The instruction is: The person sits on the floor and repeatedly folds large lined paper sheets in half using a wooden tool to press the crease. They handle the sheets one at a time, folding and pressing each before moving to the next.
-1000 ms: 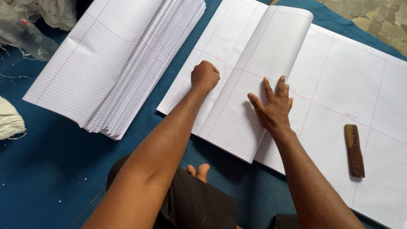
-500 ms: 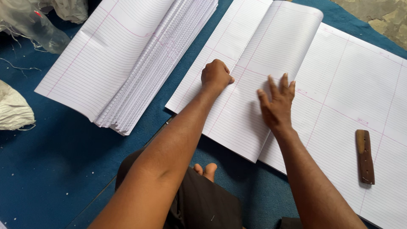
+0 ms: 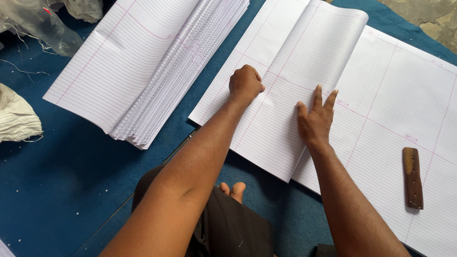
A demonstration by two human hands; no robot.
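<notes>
Head cam, looking down at a blue mat (image 3: 57, 190) on the floor. The left hand (image 3: 245, 83) is balled into a fist, knuckles pressing down on the folded ruled sheet (image 3: 285, 95), right about at the sheet's middle, just left of the fold line. It's not gripping anything, just pushing. The right hand (image 3: 315, 119) lies flat with fingers (image 3: 317, 95) stretched out and slightly spread, palm down on the same folded sheet near its right edge, fingertips pointing toward the far side. So the sheet sits under both hands, between the big pile on the left and the wide sheets on the right.

That folded sheet lies on top of a stack of large flat ruled sheets (image 3: 404, 95), white with pink margin lines, running off to the right. A brown wooden stick (image 3: 412, 177) with small holes rests on those sheets, near right, well apart from the right hand. Far left is a thick stack of folded ruled paper (image 3: 143, 66), edges fanned. Beyond it, crumpled clear plastic (image 3: 43, 24), and a white woven sack (image 3: 16, 116) at the left edge.
</notes>
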